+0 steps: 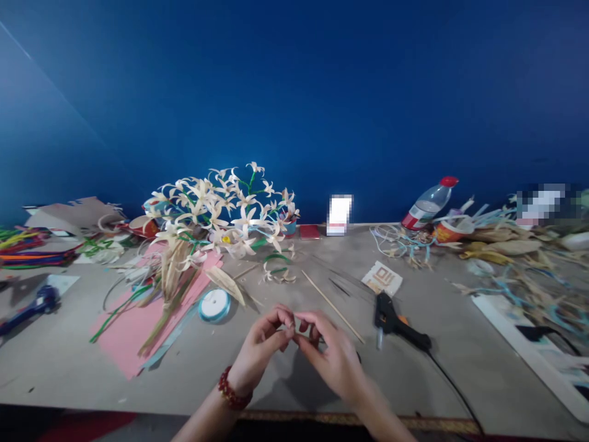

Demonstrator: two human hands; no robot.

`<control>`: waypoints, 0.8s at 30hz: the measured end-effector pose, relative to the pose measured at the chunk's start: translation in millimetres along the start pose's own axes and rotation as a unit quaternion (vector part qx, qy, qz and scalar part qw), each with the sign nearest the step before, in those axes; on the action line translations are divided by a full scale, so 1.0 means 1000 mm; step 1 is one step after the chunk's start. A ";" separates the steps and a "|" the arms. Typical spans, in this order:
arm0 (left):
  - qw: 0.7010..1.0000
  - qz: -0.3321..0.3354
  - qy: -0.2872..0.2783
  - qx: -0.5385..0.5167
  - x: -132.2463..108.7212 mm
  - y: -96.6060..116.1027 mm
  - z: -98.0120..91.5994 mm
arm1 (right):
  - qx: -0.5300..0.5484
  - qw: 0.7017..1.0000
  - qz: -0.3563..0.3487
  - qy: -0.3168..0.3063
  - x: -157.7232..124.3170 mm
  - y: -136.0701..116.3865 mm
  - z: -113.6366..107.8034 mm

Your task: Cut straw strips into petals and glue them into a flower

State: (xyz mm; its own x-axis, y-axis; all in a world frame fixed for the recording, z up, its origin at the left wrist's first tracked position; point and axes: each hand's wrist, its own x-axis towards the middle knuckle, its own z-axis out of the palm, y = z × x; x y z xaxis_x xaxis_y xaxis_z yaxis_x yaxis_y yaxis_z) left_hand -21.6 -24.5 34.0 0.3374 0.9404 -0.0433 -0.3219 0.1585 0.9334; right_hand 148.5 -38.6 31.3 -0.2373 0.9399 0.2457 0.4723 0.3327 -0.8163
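A thin, pale wooden stick (331,305) lies straight and slanting on the grey table (69,368), its near end just beside the right hand (334,356). A round spool (214,305) lies flat, white in the middle with a light blue rim, near the left hand (264,350). The black glue gun (391,319), with an orange trigger, lies on its side to the right of the right hand, its cord running to the table's front edge.

Grey tabletop shows between the hands and that front edge, and also between the spool and the stick. Pink paper (117,334) spreads toward the front left part; a white power strip (529,356) slants along the right side. White flowers (246,218) on green stems stand toward the back edge, left of the middle.

The hands meet above the table near the middle of its front edge, a red bracelet (229,388) on the left wrist. Thumbs and forefingers curl inward, fingertips close together; I cannot tell whether they are clamped on something small. The stick is beyond the fingertips, the spool left of them, the glue gun right.
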 end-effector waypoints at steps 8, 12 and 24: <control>0.989 0.041 0.066 0.130 -0.001 -0.004 0.000 | -0.033 0.998 -0.050 0.004 0.002 0.000 -0.002; 0.983 0.062 0.099 0.143 0.000 -0.008 -0.002 | -0.047 0.997 -0.055 -0.024 0.002 0.000 -0.005; 0.998 -0.052 -0.003 -0.047 0.007 -0.008 -0.004 | -0.076 0.993 -0.092 0.013 0.005 -0.007 -0.019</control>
State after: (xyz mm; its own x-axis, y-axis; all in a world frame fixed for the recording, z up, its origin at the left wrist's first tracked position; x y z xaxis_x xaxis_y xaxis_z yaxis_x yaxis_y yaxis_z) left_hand -20.4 -18.4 24.3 0.3778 0.9158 -0.1364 -0.3671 0.2834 0.8860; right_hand 160.1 -35.2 48.3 -0.3110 0.8626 0.3990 0.5453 0.5057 -0.6684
